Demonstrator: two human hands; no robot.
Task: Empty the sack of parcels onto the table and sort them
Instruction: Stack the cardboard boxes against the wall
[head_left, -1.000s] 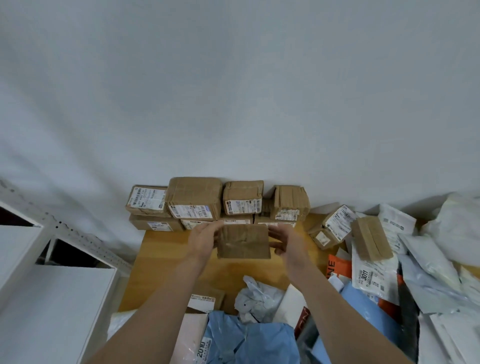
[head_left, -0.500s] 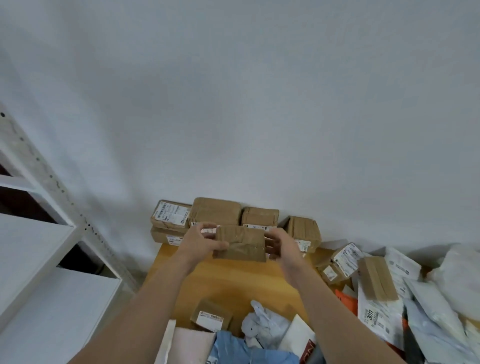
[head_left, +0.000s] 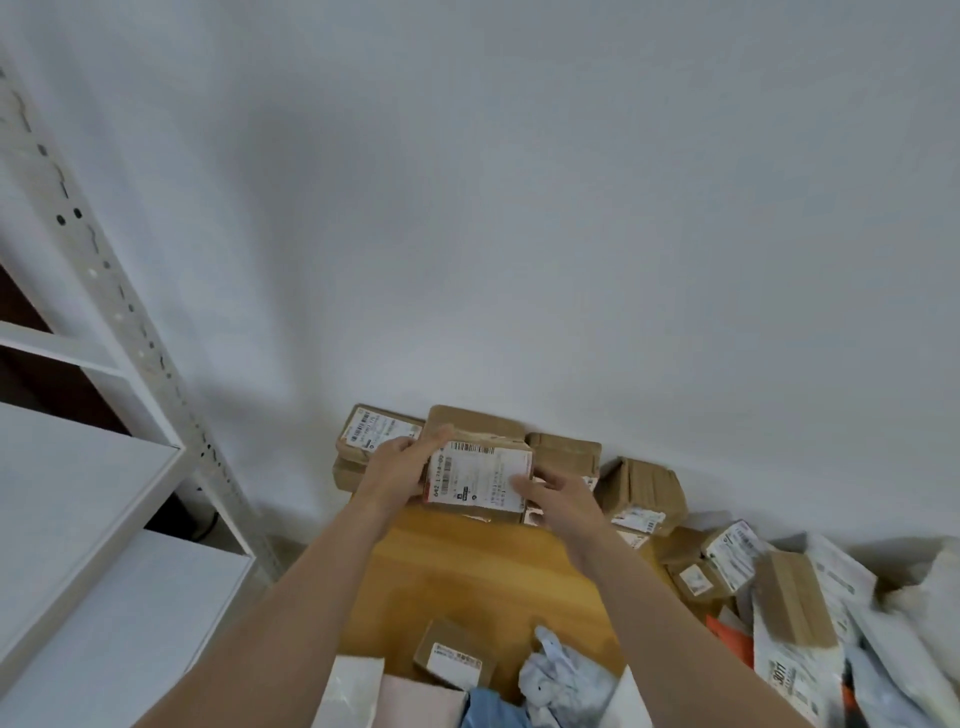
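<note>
Your left grip holds the left edge of the labelled parcel, with the fingers curled over its top corner and the palm along its side. Your right grip pinches the parcel's lower right corner: the thumb lies on the white label and the other fingers reach behind the edge. The parcel sits between the two grips with its label facing you, raised just in front of the stacked boxes that line the back of the bench against the wall. Whether it touches the stack behind it cannot be told.

In the same head view, a small box with a label lies near the front of the bench, beside a crumpled pale bag. On your right, more brown boxes lean by the wall, and a heap of poly mailers covers that end of the bench, with a tilted cardboard box on top. A white shelf rack stands on your left, apart from the bench.
</note>
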